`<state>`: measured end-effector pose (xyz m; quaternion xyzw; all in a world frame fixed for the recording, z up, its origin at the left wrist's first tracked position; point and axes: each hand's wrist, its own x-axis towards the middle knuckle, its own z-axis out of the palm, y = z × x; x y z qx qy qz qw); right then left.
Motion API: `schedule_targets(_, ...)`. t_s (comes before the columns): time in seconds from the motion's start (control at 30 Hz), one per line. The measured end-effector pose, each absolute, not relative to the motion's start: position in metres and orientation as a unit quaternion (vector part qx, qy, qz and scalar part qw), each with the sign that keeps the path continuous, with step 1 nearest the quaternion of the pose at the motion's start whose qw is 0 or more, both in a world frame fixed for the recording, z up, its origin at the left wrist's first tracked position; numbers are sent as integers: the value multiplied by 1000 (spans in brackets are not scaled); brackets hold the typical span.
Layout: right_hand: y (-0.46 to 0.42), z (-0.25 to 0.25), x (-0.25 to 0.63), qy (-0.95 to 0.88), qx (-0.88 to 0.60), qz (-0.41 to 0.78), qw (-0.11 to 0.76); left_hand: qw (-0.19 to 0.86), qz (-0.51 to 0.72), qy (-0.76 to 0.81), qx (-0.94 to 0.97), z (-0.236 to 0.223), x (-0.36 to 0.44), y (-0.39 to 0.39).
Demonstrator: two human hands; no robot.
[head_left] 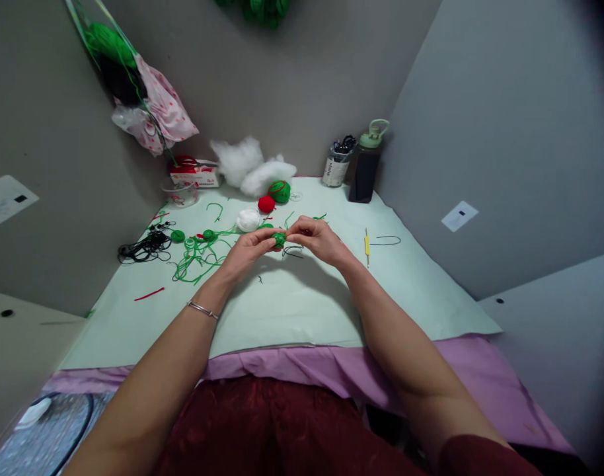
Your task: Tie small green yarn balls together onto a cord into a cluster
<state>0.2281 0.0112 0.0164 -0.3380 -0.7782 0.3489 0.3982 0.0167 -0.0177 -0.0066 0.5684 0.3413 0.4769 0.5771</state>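
Note:
A small green crocheted piece [279,239], rounded and with a bit of red along its lower edge, sits between the fingertips of my left hand [252,248]. From the other side my right hand [316,238] comes in with fingers pinched close against the piece. Whatever those fingertips hold is too small to make out. Just below lies a loop of thin black cord [293,252] on the pale table cover. Behind my left hand rests a ball of white yarn [248,220].
Tangled green yarn [195,261] and black cord [146,244] lie left. Red yarn [266,203], a green ball [280,192] and white stuffing [252,168] sit behind. A yellow-handled crochet hook [367,247] lies right, a bottle [365,168] and pen holder [336,166] back right.

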Motion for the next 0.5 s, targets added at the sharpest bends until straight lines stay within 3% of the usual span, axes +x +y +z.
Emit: schedule_targets(0.5, 9, 12, 216, -703, -384, 416, 430, 514, 530, 398, 544, -10, 23, -16)
